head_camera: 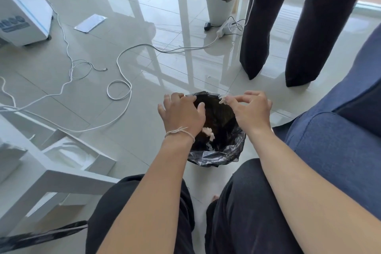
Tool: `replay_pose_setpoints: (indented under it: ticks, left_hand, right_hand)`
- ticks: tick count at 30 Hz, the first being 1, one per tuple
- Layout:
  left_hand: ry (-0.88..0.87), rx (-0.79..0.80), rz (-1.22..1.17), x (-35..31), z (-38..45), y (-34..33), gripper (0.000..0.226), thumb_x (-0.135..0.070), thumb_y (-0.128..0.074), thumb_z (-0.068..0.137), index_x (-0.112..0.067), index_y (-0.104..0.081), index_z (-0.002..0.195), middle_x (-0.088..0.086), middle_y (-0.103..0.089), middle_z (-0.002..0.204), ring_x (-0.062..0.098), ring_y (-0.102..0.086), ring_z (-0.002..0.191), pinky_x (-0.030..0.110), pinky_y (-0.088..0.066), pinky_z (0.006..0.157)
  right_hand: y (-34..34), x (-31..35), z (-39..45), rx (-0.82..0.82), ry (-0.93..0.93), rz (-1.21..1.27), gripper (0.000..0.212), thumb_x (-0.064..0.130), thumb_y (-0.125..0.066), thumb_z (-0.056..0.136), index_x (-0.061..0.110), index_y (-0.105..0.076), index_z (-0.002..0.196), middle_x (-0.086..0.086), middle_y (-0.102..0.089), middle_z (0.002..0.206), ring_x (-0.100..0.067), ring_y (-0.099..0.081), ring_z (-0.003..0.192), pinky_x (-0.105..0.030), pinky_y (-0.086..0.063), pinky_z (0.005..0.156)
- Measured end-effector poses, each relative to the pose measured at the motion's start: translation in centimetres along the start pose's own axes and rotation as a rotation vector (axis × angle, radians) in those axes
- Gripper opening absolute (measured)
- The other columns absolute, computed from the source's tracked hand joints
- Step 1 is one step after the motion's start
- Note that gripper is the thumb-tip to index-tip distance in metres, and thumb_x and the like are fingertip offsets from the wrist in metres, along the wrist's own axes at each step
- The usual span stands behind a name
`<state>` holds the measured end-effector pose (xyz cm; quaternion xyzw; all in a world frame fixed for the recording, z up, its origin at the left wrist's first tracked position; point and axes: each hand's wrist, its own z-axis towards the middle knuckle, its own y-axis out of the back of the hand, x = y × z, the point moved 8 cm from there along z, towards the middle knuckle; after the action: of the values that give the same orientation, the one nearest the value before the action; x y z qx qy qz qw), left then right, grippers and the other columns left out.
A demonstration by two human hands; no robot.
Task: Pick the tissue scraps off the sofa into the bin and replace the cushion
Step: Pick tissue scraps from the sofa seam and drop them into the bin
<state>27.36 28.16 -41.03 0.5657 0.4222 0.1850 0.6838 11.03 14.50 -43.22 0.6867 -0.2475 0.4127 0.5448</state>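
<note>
both your hands hover over the bin (216,156). your right hand (252,112) pinches a tissue scrap (222,100); left hand (181,114) fingers are spread, empty.

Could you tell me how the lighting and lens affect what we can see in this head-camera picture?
Head view: daylight from the windows throws strong glare and reflections across the glossy floor tiles; the wide lens bends the edges; the bin, lined in black, is too dark inside to read beyond one tissue scrap; both hands are sharp.
</note>
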Motion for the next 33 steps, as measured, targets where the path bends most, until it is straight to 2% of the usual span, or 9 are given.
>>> replay_pose_setpoints:
  ticks: [5,10,12,18,22,24,26,28,33]
  left_hand:
    - [-0.011,0.032,-0.043,-0.3,0.0,-0.3,0.045,-0.051,-0.049,0.095,-0.032,-0.061,0.134,0.007,-0.053,0.142,0.028,-0.031,0.145,0.055,-0.026,0.115]
    - [-0.054,0.115,-0.091,-0.8,-0.1,-1.1,0.070,-0.049,-0.048,0.096,-0.021,-0.026,0.156,0.016,-0.044,0.148,0.034,-0.031,0.144,0.049,-0.029,0.116]
    - [-0.045,0.131,-0.123,-0.8,-0.2,-1.2,0.073,-0.049,-0.049,0.096,-0.020,-0.021,0.157,0.018,-0.040,0.150,0.036,-0.031,0.144,0.048,-0.029,0.116]
    - [-0.040,0.141,-0.131,-0.8,-0.2,-1.4,0.075,-0.050,-0.047,0.097,-0.019,-0.017,0.158,0.018,-0.036,0.153,0.036,-0.029,0.146,0.049,-0.029,0.116]
    - [-0.040,0.139,-0.141,-0.9,-0.1,-1.4,0.071,-0.051,-0.041,0.099,-0.021,-0.016,0.158,0.017,-0.034,0.155,0.034,-0.027,0.147,0.050,-0.029,0.116]
    - [-0.037,0.140,-0.152,-0.9,-0.1,-1.4,0.069,-0.051,-0.038,0.100,-0.021,-0.017,0.158,0.017,-0.034,0.155,0.034,-0.030,0.146,0.051,-0.030,0.115]
    - [-0.037,0.142,-0.156,-1.0,-0.1,-1.4,0.067,-0.051,-0.035,0.101,-0.022,-0.017,0.158,0.016,-0.035,0.155,0.034,-0.031,0.145,0.051,-0.031,0.115]
    - [-0.037,0.142,-0.161,-1.0,-0.1,-1.5,0.065,-0.051,-0.034,0.101,-0.022,-0.018,0.158,0.016,-0.035,0.155,0.034,-0.031,0.145,0.051,-0.031,0.115]
    - [-0.031,0.148,-0.196,-0.7,0.1,-1.6,0.063,-0.049,-0.030,0.103,-0.022,-0.018,0.158,0.016,-0.033,0.156,0.033,-0.031,0.145,0.050,-0.030,0.116]
  right_hand:
    - [-0.1,0.0,0.0,0.003,-0.001,-0.027,0.029,0.054,-0.072,0.086,0.028,-0.082,0.093,0.006,-0.049,0.113,-0.020,-0.039,0.126,-0.027,-0.030,0.099]
    - [-0.2,0.0,0.0,0.012,0.000,-0.046,0.028,0.055,-0.072,0.085,0.030,-0.082,0.092,0.007,-0.049,0.110,-0.019,-0.039,0.126,-0.027,-0.029,0.097]
    - [-0.3,0.0,0.0,0.014,0.005,-0.056,0.027,0.055,-0.071,0.086,0.031,-0.082,0.092,0.007,-0.049,0.110,-0.019,-0.039,0.125,-0.026,-0.028,0.096]
    - [-0.5,0.2,0.0,0.016,0.029,-0.065,0.027,0.056,-0.071,0.085,0.032,-0.081,0.091,0.007,-0.051,0.110,-0.019,-0.039,0.124,-0.028,-0.031,0.099]
    - [-0.7,0.1,0.0,0.038,0.017,-0.051,0.027,0.058,-0.067,0.087,0.034,-0.081,0.090,0.003,-0.062,0.118,-0.020,-0.039,0.127,-0.031,-0.031,0.100]
    - [-1.0,0.1,0.1,0.057,0.027,-0.061,0.033,0.057,-0.062,0.091,0.032,-0.082,0.085,0.003,-0.067,0.104,-0.022,-0.044,0.125,-0.031,-0.028,0.097]
    - [-1.1,0.2,0.2,0.055,0.035,-0.065,0.040,0.056,-0.059,0.094,0.028,-0.081,0.076,0.004,-0.063,0.088,-0.024,-0.049,0.119,-0.036,-0.031,0.101]
    - [-1.0,0.3,0.2,0.048,0.038,-0.057,0.043,0.054,-0.058,0.095,0.026,-0.080,0.073,0.005,-0.064,0.083,-0.024,-0.051,0.116,-0.040,-0.031,0.105]
    - [-0.6,0.9,-0.1,0.036,0.074,-0.051,0.039,0.049,-0.057,0.098,0.023,-0.083,0.084,0.006,-0.077,0.097,-0.018,-0.051,0.117,-0.034,-0.025,0.104]
